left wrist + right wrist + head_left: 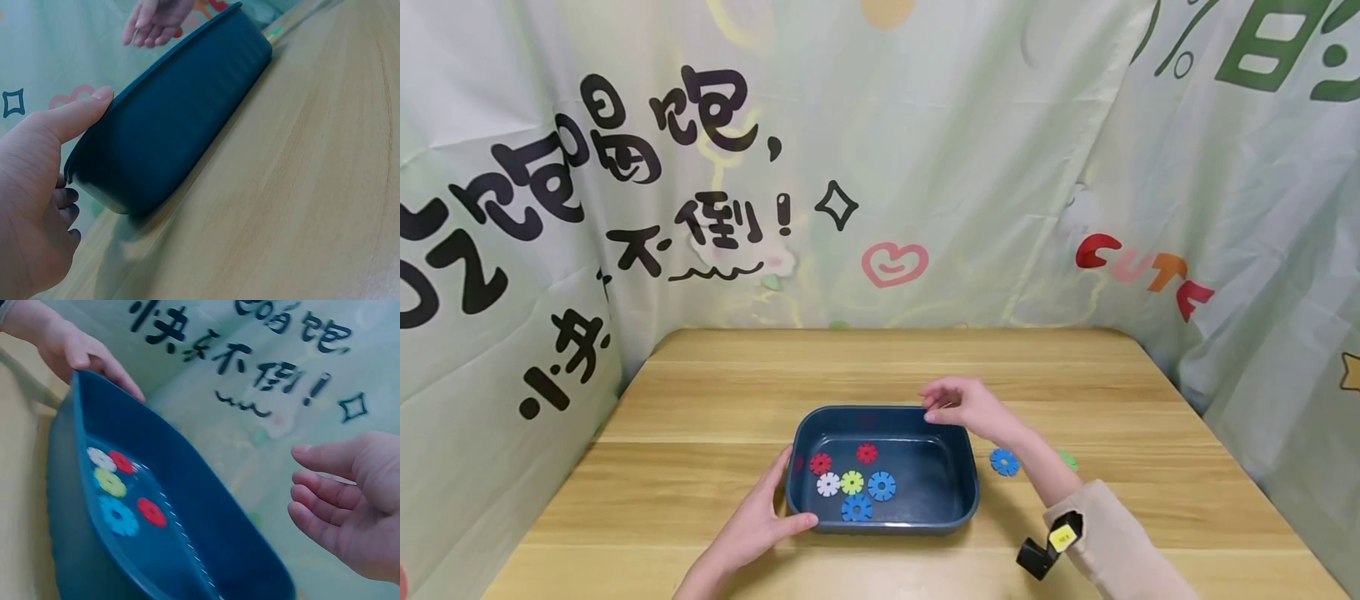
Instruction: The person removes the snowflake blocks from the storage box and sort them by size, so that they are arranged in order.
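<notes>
A dark blue plastic basin (928,493) stands on the table with several notched plastic discs inside. Among them are red discs (821,464), a white disc (828,484), a yellow-green disc (852,482) and blue discs (882,486). My left hand (758,518) grips the basin's left end; its thumb lies on the rim in the left wrist view. Over the far right part of the rim hovers my right hand (968,408). Its fingers are loosely bent, and the right wrist view shows nothing between them.
On the table right of the basin lie a blue disc (1004,462) and a green disc (1067,460), the latter partly hidden by my right forearm. A printed curtain (970,208) hangs behind the wooden table (737,375) and along its sides.
</notes>
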A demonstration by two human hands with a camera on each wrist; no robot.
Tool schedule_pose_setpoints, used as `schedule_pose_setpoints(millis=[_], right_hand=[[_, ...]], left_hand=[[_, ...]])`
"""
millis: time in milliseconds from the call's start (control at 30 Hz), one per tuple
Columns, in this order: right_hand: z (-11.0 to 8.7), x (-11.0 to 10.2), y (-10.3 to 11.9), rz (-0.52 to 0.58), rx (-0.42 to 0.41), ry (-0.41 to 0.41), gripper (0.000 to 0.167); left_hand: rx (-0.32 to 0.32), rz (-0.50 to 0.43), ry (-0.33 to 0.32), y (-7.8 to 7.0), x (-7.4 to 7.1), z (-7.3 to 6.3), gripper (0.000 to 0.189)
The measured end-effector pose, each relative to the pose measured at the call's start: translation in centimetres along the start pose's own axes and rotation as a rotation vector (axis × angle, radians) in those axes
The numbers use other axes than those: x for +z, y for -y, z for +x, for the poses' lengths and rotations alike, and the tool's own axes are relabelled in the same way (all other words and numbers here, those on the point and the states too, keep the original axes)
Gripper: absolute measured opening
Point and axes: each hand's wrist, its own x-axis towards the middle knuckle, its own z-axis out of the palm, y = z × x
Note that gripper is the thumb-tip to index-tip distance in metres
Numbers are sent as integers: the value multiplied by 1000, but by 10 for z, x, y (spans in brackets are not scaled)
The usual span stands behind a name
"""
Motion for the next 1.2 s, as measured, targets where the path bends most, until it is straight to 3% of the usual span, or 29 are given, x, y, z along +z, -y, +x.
schedule_pose_setpoints(millis=[267, 600, 800, 1200], right_hand=[[19, 39, 0, 22, -13, 256, 36], [32, 81, -8, -40, -12, 465, 30], [33, 95, -11, -181, -15, 513, 30], [33, 108, -20, -343, -72, 559, 31]], left_hand=[[8, 11, 9, -2, 0, 1, 99], [6, 23, 10, 1, -1, 1, 98], [19, 18, 6, 1, -2, 1, 98], [15, 16, 6, 1, -2, -1, 97]])
